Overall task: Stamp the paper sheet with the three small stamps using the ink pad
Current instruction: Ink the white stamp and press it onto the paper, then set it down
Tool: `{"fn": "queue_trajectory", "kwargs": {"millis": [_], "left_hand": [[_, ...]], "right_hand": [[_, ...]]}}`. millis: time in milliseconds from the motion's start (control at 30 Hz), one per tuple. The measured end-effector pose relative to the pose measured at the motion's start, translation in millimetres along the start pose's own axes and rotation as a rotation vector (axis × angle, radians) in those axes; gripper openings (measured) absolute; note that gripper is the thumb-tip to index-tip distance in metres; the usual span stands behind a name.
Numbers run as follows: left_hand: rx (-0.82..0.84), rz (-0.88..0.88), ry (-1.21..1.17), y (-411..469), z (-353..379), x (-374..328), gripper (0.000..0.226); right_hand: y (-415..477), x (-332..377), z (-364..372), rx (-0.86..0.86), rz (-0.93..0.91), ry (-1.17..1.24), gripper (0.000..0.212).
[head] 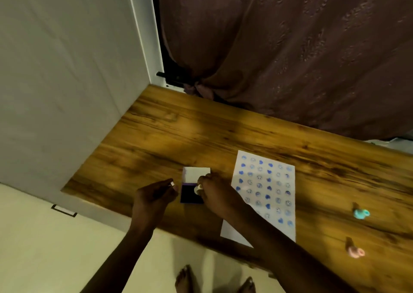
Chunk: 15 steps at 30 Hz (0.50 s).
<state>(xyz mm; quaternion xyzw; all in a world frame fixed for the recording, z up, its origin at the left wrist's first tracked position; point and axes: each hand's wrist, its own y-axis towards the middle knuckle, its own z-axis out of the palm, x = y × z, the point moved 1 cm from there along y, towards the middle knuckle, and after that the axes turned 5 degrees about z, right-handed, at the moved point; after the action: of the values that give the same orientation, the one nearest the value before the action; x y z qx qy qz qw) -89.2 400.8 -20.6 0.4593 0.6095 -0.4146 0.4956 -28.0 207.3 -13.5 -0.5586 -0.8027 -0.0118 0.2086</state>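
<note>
Right hand pinching small pale stamp, pressing it onto dark ink pad; pad open, white lid flipped back, near table's front edge. Left hand beside pad, fingers curled round something small and white; cannot tell what. Paper sheet just right of pad, mostly filled: rows of blue hearts and faces, bare strip at near end. Teal stamp and pink stamp lying toward right end. Judging task far along, few prints left.
</note>
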Motion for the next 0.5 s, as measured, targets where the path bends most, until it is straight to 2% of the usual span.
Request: {"fn": "queue_trajectory", "kwargs": {"millis": [167,300,367,433,500], "left_hand": [[0.022,0.003,-0.023,3,-8,3,0.043],[0.012,-0.006,0.006,8,-7,10,0.030],[0.017,-0.012,0.007,10,-4,11,0.030],[0.049,0.004,0.013,11,1,9,0.040],[0.061,-0.002,-0.021,12,3,9,0.038]], "right_hand": [[8,8,11,0.044,-0.027,-0.171,0.029],[7,8,22,0.057,-0.040,-0.243,0.031],[8,12,23,0.076,-0.023,-0.257,0.027],[8,16,21,0.054,0.004,-0.204,0.017],[9,15,20,0.040,0.029,-0.160,0.010]]}}
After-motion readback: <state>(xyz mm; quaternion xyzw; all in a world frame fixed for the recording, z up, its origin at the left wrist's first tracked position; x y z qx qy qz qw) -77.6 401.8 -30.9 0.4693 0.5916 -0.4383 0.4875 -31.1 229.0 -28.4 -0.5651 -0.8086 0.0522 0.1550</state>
